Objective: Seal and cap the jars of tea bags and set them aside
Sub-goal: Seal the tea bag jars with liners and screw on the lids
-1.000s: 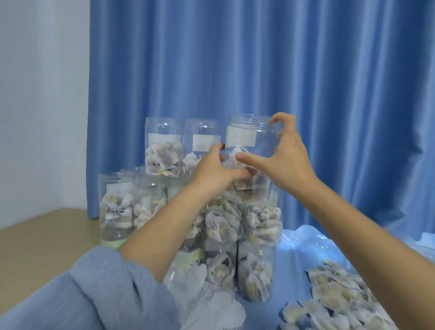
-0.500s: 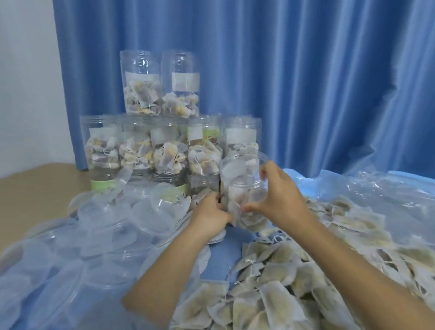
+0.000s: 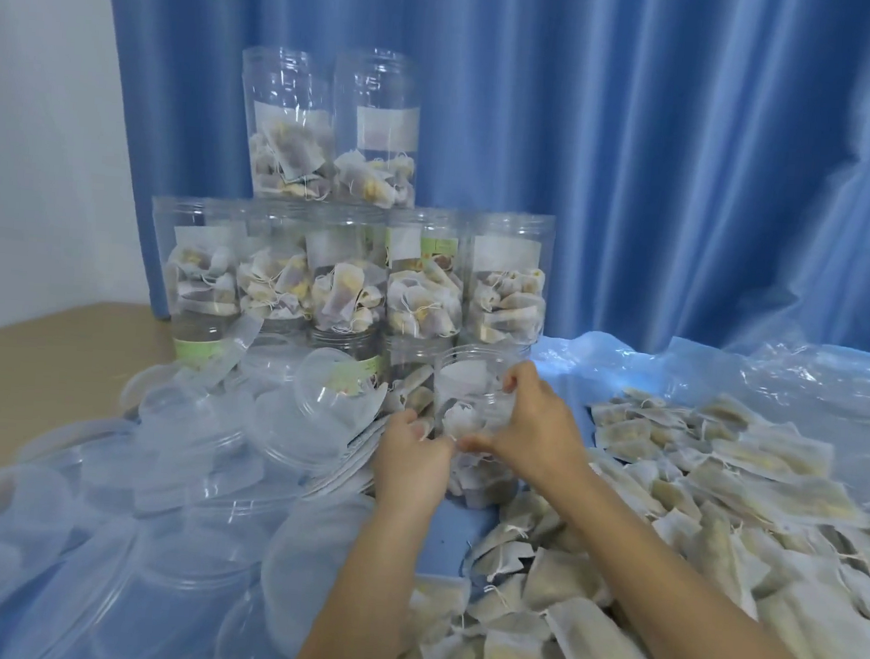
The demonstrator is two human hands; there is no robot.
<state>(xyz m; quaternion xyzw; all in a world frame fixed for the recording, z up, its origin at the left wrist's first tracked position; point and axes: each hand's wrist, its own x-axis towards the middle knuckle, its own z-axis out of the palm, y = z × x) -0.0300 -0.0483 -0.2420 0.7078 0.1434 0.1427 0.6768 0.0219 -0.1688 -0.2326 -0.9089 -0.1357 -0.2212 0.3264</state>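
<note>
Hands meet around one clear jar (image 3: 473,409) at the middle of the desk (image 3: 35,353). This jar stands upright, its mouth uncapped, with tea bags inside its lower half and a pale label on its wall. The left hand (image 3: 411,461) closes its grip on the jar's near-left side, low down. The right hand (image 3: 534,429) wraps the jar's right side, fingers (image 3: 514,381) curled over the rim and thumb pressed to the near wall.

Just behind the held jar rises the stack of filled jars (image 3: 354,272): a row of five with two more set on top at its left part, and further jars partly hidden beneath. All stand before a blue curtain (image 3: 640,163).

Left of the hands lies a heap of clear plastic lids (image 3: 181,466), several overlapping. Right and near, loose tea bags (image 3: 719,503) cover a crinkled plastic sheet (image 3: 805,386), spreading to the near edge below the right forearm.
</note>
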